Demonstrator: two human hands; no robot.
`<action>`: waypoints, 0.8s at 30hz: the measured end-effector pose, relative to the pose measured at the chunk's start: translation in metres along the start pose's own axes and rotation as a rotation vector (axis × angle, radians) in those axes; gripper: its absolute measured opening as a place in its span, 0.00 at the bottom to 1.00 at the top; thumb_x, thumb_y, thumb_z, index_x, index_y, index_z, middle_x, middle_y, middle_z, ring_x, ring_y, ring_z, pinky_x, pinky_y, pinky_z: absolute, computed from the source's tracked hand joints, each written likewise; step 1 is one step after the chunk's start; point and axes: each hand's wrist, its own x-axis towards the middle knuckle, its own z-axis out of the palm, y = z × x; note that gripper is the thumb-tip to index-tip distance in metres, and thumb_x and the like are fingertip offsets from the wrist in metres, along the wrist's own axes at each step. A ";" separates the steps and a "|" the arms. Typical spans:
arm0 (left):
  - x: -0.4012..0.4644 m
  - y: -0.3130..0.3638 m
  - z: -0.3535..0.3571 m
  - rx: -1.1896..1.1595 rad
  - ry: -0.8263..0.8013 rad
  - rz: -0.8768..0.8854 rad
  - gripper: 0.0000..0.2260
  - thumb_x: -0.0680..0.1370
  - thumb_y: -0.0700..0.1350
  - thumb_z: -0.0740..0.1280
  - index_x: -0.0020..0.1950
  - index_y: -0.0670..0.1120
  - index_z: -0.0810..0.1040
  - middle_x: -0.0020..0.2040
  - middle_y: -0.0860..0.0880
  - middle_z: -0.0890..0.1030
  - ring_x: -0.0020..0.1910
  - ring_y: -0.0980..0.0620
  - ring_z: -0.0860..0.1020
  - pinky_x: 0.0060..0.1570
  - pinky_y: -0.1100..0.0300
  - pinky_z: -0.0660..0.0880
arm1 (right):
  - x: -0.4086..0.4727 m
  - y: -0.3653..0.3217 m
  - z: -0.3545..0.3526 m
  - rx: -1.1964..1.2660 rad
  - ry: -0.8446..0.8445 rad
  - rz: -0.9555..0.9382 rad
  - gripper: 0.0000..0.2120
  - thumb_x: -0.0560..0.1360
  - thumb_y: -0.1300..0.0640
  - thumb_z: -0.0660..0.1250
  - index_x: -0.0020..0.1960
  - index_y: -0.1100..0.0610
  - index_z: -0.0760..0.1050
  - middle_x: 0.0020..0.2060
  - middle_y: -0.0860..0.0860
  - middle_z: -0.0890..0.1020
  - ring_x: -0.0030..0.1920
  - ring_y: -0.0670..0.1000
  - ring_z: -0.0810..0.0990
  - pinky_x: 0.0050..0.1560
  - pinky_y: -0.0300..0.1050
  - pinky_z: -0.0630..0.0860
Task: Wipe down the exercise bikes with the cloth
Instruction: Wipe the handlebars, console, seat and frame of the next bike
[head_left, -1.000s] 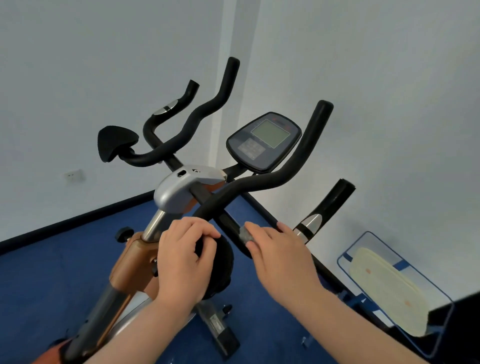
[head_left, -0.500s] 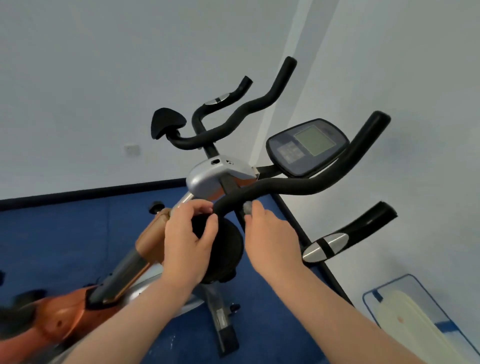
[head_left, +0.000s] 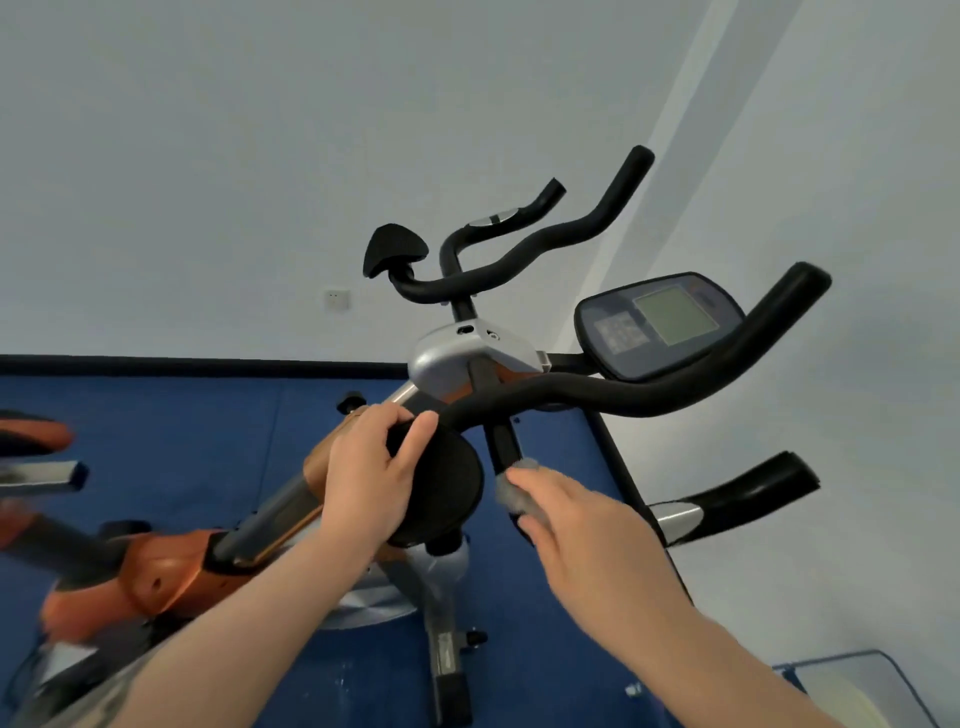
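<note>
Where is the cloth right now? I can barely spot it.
In the head view the grey cloth is low and centre-right, held in the right hand, beside the round black elbow pad.

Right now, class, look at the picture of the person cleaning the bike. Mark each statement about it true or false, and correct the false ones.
1. The left hand grips a round black pad. True.
2. The right hand holds a grey cloth. True.
3. The console screen is covered by the cloth. False: it is uncovered.
4. The floor is red. False: it is blue.
</note>
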 end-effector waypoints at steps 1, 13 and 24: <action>0.000 0.000 0.000 0.000 0.007 -0.015 0.14 0.77 0.63 0.57 0.40 0.56 0.74 0.37 0.55 0.77 0.39 0.60 0.75 0.38 0.56 0.70 | 0.004 0.008 -0.012 0.099 -0.012 0.010 0.17 0.80 0.48 0.60 0.68 0.39 0.65 0.57 0.37 0.78 0.50 0.43 0.78 0.47 0.38 0.73; -0.010 0.010 -0.003 -0.111 0.079 -0.088 0.13 0.78 0.62 0.56 0.39 0.57 0.72 0.37 0.60 0.77 0.38 0.61 0.75 0.36 0.67 0.68 | 0.113 -0.005 0.001 0.053 -0.111 -0.346 0.15 0.78 0.51 0.66 0.64 0.46 0.77 0.55 0.43 0.79 0.56 0.47 0.70 0.60 0.46 0.68; -0.007 -0.002 -0.002 -0.317 -0.006 -0.122 0.18 0.80 0.63 0.54 0.42 0.52 0.74 0.37 0.54 0.75 0.39 0.55 0.74 0.40 0.55 0.71 | 0.127 -0.011 0.001 0.145 -0.241 -0.304 0.13 0.77 0.56 0.67 0.61 0.50 0.81 0.50 0.47 0.74 0.53 0.46 0.72 0.56 0.38 0.70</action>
